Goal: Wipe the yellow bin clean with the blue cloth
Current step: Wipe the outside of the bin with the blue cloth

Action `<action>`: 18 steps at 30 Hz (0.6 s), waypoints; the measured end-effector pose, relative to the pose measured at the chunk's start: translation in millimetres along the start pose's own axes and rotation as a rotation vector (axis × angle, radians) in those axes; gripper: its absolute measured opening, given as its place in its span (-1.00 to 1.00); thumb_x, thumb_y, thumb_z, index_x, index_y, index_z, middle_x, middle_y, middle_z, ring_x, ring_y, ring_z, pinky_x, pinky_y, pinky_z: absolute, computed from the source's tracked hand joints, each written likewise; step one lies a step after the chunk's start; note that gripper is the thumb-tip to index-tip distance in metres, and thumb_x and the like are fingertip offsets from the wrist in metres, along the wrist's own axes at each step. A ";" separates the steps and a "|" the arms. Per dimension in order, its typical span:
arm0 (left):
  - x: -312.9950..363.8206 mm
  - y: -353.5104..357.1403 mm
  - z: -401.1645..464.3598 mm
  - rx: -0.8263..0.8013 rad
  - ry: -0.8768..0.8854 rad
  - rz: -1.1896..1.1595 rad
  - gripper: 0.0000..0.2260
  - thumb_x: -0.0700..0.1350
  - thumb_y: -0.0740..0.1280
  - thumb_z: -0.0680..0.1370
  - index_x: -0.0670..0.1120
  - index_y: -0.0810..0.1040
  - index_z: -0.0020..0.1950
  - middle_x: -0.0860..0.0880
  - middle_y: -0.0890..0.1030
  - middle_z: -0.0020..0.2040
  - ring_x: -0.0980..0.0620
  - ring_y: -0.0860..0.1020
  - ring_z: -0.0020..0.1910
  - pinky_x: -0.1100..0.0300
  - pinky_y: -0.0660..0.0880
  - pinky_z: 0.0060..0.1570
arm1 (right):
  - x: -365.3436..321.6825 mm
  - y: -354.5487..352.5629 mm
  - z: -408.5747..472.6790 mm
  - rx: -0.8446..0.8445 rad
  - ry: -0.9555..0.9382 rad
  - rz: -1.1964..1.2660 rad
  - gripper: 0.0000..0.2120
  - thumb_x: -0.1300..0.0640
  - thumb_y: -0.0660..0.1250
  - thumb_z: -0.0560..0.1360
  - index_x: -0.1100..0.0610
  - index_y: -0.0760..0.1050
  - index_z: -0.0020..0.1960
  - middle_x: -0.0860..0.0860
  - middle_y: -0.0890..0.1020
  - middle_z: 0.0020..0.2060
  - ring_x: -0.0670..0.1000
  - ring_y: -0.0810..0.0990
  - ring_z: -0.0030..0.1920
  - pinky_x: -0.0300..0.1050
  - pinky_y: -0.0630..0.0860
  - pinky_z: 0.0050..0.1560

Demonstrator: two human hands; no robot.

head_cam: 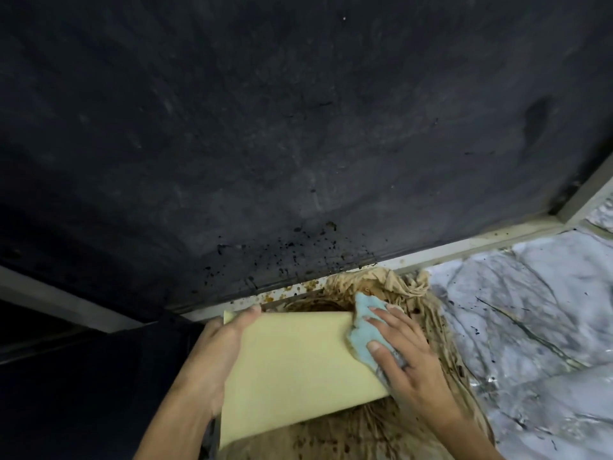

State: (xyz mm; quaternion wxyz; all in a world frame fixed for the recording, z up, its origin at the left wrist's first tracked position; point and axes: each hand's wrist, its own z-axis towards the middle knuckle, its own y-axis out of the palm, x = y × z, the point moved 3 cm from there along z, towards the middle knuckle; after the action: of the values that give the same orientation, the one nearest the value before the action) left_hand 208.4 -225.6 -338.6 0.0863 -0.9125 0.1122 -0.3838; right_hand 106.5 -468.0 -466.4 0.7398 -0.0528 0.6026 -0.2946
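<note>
The yellow bin (292, 370) lies tilted at the bottom centre, one flat pale side facing me. My left hand (217, 353) grips its left edge, fingers curled over the top corner. My right hand (408, 356) presses the blue cloth (365, 327) flat against the bin's right edge, fingers spread over the cloth. The cloth folds over the bin's upper right corner. The bin's opening is hidden from me.
A stained brownish plastic bag (398, 283) lies crumpled under and behind the bin. A dark wall (298, 127) with black splatter rises ahead, with a pale ledge (464, 244) at its base. Crinkled silver foil (530, 310) covers the surface to the right.
</note>
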 end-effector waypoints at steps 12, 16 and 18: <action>-44.1 13.6 -20.9 -0.186 0.281 0.269 -0.60 -0.06 0.44 0.55 0.17 0.50 0.37 0.19 0.74 0.15 0.17 0.68 0.17 0.01 0.51 0.34 | -47.3 3.5 -11.4 -0.011 0.218 0.239 -0.70 -0.06 0.15 0.66 -0.17 0.48 0.35 -0.15 0.64 0.11 -0.06 0.61 0.11 -0.05 0.54 0.05; -54.6 16.7 -15.5 -0.161 0.346 0.291 -0.54 0.02 0.41 0.55 0.23 0.40 0.43 0.22 0.69 0.23 0.20 0.64 0.23 -0.04 0.50 0.37 | -33.7 32.5 -17.3 -0.107 0.208 -0.037 -0.60 -0.21 0.05 0.65 -0.20 0.36 0.44 -0.30 0.38 0.45 -0.18 0.20 0.54 0.11 0.15 0.54; -58.6 16.6 -12.5 -0.160 0.371 0.322 -0.55 0.02 0.40 0.56 0.28 0.39 0.41 0.25 0.67 0.23 0.23 0.62 0.23 -0.02 0.51 0.35 | -22.7 37.2 -17.1 -0.173 0.170 -0.175 -0.55 -0.24 0.00 0.64 -0.24 0.27 0.50 -0.30 0.21 0.54 -0.19 0.01 0.59 0.04 -0.03 0.58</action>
State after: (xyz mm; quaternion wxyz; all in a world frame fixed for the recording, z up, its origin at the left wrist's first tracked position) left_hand 157.2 -226.5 -373.9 0.0516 -0.8007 0.2999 -0.5160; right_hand 102.4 -421.4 -467.5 0.6502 -0.1432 0.6794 -0.3084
